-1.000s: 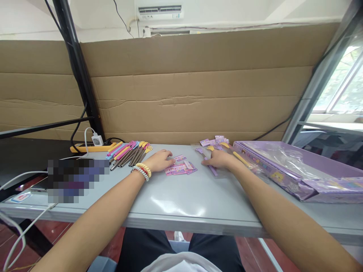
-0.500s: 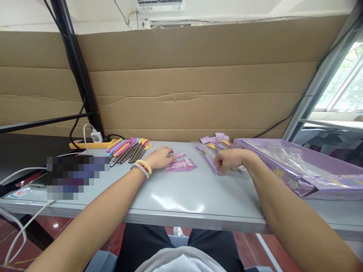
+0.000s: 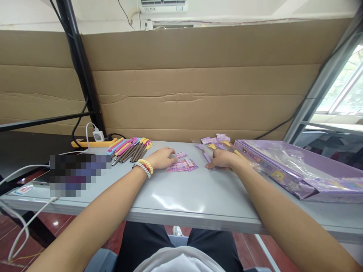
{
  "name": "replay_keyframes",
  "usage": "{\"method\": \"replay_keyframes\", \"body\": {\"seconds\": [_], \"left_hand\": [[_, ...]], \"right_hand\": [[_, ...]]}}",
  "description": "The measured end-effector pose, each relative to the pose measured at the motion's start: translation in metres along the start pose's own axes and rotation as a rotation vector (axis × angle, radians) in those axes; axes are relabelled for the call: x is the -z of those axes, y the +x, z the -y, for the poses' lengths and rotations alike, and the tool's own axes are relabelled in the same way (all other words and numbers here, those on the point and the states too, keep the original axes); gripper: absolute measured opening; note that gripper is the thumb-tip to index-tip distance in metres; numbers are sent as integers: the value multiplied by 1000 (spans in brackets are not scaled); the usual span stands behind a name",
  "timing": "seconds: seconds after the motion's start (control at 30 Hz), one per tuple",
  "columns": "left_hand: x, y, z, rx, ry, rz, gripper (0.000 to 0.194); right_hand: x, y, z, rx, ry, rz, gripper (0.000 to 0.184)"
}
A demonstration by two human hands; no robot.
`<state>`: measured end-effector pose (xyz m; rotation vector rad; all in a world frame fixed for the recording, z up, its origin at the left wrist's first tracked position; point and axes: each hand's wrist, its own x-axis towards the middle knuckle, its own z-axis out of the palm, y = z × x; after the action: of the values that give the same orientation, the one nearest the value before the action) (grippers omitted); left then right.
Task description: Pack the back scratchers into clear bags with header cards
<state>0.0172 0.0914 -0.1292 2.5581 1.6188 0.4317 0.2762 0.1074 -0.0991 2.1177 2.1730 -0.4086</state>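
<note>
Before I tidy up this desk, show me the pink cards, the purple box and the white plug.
Pink cards (image 3: 180, 166): head view, middle of the pile.
Purple box (image 3: 279, 175): head view, its decorated outer side wall.
White plug (image 3: 98, 135): head view, its front face.

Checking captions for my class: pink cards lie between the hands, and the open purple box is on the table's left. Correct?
Not quite: the head view shows the open purple box on the right. Pink cards lie between left hand and right hand.

Rods (image 3: 129, 155) left of cards (image 3: 181, 166), box (image 3: 276, 176) right
</note>
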Motion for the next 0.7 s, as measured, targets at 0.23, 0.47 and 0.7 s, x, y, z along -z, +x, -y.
{"method": "replay_keyframes", "body": {"seconds": [0.23,0.47,0.7], "left_hand": [[-3,0,1,-3,-7,-12,52],[1,-1,-10,-83,-63,-85,48],[1,-7,-35,-287,-532,61,40]], "right_hand": [[-4,9,-1,28,57,-93,33],[-8,3,7,282,507,-73,24],[-32,-25,54,707,847,-153,36]]}}
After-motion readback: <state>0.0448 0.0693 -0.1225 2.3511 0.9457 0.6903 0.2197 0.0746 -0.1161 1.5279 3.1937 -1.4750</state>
